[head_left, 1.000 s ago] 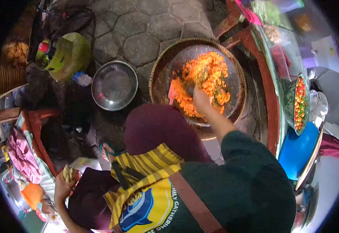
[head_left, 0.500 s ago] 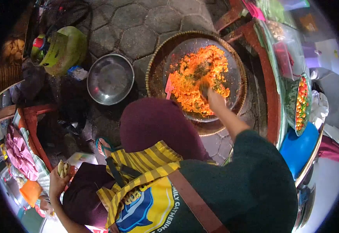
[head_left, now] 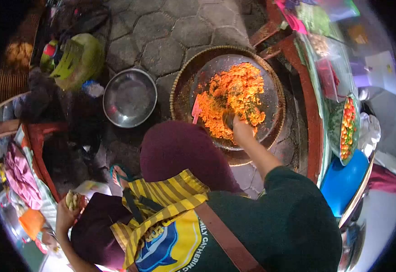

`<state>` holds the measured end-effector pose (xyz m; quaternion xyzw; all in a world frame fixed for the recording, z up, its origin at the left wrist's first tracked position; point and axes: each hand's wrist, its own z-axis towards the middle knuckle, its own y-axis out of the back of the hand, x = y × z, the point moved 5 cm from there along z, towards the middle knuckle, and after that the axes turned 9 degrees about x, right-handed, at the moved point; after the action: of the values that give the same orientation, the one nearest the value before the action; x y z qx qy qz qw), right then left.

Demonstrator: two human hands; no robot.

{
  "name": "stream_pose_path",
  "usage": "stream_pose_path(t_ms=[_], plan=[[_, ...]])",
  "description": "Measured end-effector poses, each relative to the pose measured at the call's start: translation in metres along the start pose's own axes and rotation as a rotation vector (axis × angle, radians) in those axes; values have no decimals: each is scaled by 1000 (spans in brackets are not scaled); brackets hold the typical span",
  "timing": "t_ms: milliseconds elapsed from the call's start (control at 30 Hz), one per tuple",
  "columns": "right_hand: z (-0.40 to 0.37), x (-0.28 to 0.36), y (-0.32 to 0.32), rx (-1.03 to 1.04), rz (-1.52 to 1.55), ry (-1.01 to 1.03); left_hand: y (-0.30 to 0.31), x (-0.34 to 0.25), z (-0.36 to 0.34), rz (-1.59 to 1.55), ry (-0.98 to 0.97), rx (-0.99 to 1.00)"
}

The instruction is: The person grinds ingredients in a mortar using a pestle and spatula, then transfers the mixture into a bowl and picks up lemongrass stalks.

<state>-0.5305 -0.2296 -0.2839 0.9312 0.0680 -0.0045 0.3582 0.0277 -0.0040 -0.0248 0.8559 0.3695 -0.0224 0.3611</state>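
My right hand (head_left: pixel 243 130) is closed around a dark pestle (head_left: pixel 228 119), whose working end sits in a crumbly orange mash (head_left: pixel 241 84) flecked with green. The mash lies on a wide, round grey stone mortar (head_left: pixel 273 97), set inside a woven tray (head_left: pixel 176 86). A pink spatula (head_left: pixel 196 110) rests at the mortar's left side. Down at the lower left, my left hand (head_left: pixel 65 215) is by my knee, its fingers curled around pale yellow-green elongated pieces (head_left: pixel 72 199); their kind is not clear.
A metal basin (head_left: pixel 130 97) stands on the paving left of the tray. Beyond it is a green gas cylinder (head_left: pixel 82 61). A red wooden frame (head_left: pixel 313 122) borders the right, with a platter of chillies (head_left: pixel 347 127) and a blue lid-like object (head_left: pixel 345 183) past it.
My right hand and the pestle have moved slightly left and toward me across the mash, which is heaped differently. The view has shifted a little. My left hand keeps its hold.
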Motion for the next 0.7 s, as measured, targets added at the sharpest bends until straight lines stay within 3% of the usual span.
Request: stream_pose_path(t_ms=[33, 100, 167, 233, 300, 367, 400, 467, 500, 533, 567, 633, 700], plan=[[13, -6, 8, -11, 39, -22, -4, 15, 2, 17, -74, -79], [37, -9, 63, -46, 2, -80, 4, -3, 3, 43, 77, -36], [57, -13, 115, 257, -136, -44, 8, -18, 7, 9, 7, -85], [86, -46, 135, 432, 187, -52, 7, -19, 7, -29, -70, -131], [79, -50, 158, 503, 222, -51, 4, -19, 7, 48, -197, -151], [70, -45, 168, 150, -63, 6, 4, -23, 5, -20, -98, -84], [77, -52, 152, -24, 95, -104, 3, -24, 6, -80, -14, -37], [56, -31, 108, 36, -115, -136, -2, -13, 6, 17, 72, -1], [54, -24, 76, 198, -45, -92, -1, -2, 4, 119, 143, 20], [38, -9, 53, 196, -97, -33, -6, 28, 3, 35, 58, -39], [28, -7, 34, 205, -86, -37, -4, 18, 1, 112, -44, -23], [20, -4, 23, 55, -27, -30, -2, 9, 2, 206, -45, -132], [36, -11, 30, -5, 1, -67, -3, 13, 7, 31, 56, 20]])
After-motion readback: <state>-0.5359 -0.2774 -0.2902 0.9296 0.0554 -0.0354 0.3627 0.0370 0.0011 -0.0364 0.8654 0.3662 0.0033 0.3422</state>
